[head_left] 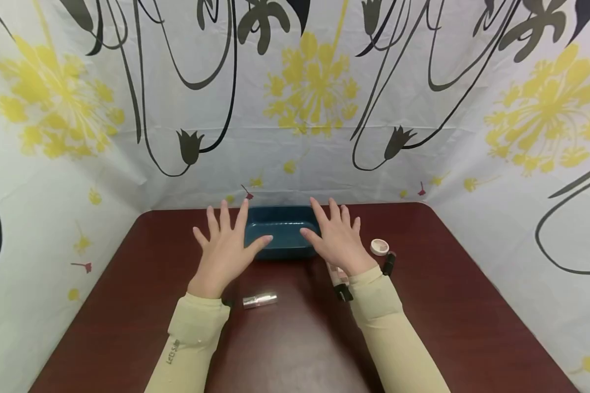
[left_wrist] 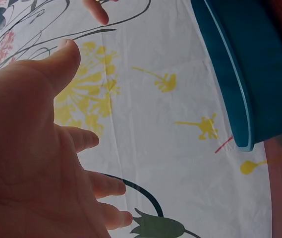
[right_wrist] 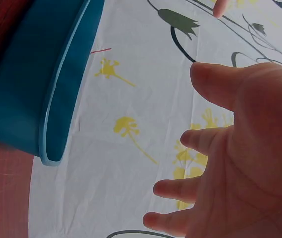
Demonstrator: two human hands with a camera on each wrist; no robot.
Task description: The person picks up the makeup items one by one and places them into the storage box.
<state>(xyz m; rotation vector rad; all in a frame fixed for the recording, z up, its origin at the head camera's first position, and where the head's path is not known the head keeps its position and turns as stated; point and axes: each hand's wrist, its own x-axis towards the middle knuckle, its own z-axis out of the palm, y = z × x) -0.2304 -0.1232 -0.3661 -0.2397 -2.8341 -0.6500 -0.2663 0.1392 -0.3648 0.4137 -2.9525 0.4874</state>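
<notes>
Both hands spread over the blue dish, neither gripping

I have both hands open: the left hand (head_left: 225, 251) and the right hand (head_left: 338, 237) show fingers and thumbs spread, nothing held. From the head view they overlap the two ends of the blue dish (head_left: 285, 253); both wrist views show a gap between fingers and rim, so I judge them to be above it, not touching.

I read the step as placing two hands about the dish. To do it well, I would bring both palms down level and together, meet the short end walls at the same moment, and press evenly so the dish neither skews nor tips. I would also mind my right sleeve, because a bottle (head_left: 334, 274) lies partly hidden beneath that forearm, its black cap toward the near edge.

The dish sits upright, mouth up, near the middle of the far edge of the counter (head_left: 452, 327). Its long axis runs left to right, parallel to that edge; its ends look alike, so I cannot call one the front.

Farther out, a round jar (head_left: 379, 247) and a dark tube (head_left: 390, 263) lie toward the far right corner. A silver tube (head_left: 260, 300) lies nearer the near edge, just beside my left cuff, its axis roughly left to right.
</notes>
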